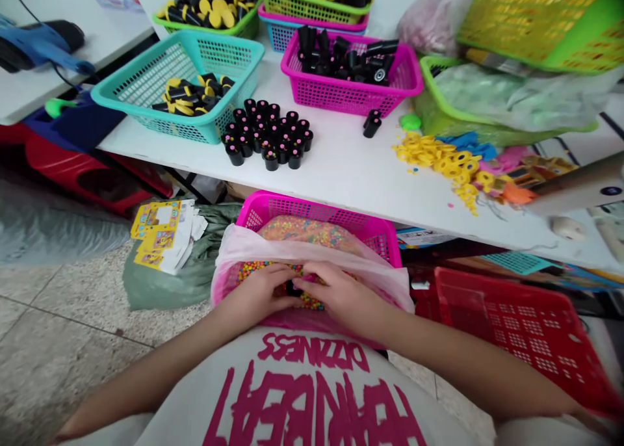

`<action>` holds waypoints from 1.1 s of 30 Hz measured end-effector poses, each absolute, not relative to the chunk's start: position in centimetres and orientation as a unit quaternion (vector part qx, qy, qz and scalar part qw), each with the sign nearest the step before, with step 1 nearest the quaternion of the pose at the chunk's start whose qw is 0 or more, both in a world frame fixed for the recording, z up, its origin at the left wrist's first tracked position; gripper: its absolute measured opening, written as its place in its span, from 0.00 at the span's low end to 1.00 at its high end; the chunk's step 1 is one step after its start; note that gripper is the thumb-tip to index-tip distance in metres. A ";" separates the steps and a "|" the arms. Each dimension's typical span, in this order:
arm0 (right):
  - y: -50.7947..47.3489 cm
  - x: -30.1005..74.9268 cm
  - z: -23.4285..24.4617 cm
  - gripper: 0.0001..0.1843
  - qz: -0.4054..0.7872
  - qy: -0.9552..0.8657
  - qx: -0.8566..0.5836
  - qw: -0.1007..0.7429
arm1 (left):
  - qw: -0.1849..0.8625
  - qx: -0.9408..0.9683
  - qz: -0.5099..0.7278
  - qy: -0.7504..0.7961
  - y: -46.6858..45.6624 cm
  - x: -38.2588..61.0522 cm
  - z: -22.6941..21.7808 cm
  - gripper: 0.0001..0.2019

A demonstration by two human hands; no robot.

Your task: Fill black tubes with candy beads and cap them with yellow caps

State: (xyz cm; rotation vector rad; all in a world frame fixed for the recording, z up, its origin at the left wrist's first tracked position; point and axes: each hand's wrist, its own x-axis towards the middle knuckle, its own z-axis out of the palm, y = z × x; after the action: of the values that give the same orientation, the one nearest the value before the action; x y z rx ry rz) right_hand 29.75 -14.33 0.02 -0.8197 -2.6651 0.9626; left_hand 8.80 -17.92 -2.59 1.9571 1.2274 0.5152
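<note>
Straight ahead of the left grip and right grip, a white counter carries a pink mesh basket of black cylinders and, nearer, a tight cluster of upright black cylinders. Left of that cluster sits a teal mesh basket of black-and-yellow pieces; to the right lie scattered yellow rings. Left of the left grip, a green sack lies on the tiled floor.

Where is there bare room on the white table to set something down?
Bare white tabletop lies between the black cylinders and the yellow rings, below the magenta basket. It is crowded around the teal basket on the far side, and in the pink basket of beads, where the left hand and right hand rest.
</note>
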 end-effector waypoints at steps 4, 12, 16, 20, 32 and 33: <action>-14.7 29.0 1.2 0.16 0.259 -0.929 -0.247 0.092 | 0.394 0.764 0.218 0.463 -18.1 8.8 -2.6 0.11; -14.2 31.5 1.6 0.19 0.206 -0.941 -0.253 0.094 | 0.366 0.766 0.243 0.469 -18.3 8.7 -3.2 0.15; -14.3 33.6 -0.4 0.17 0.208 -0.935 -0.285 -0.038 | 0.317 0.769 0.263 0.489 -18.8 8.0 -2.2 0.15; -14.8 33.9 -2.8 0.17 0.221 -0.915 -0.321 -0.104 | 0.234 0.764 0.307 0.518 -17.7 6.1 1.2 0.13; -13.5 29.0 -5.4 0.12 0.247 -0.934 -0.226 -0.123 | 0.074 0.646 0.282 0.706 -1.5 3.7 2.2 0.20; -13.4 28.8 -5.6 0.11 0.244 -0.937 -0.220 -0.122 | 0.071 0.648 0.268 0.709 -1.0 3.9 2.1 0.18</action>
State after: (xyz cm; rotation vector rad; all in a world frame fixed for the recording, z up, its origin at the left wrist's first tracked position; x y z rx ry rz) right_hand 28.76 -13.39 -5.59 -0.7496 -3.1952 0.8321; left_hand 3.93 -0.98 2.08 1.9484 2.1325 0.8052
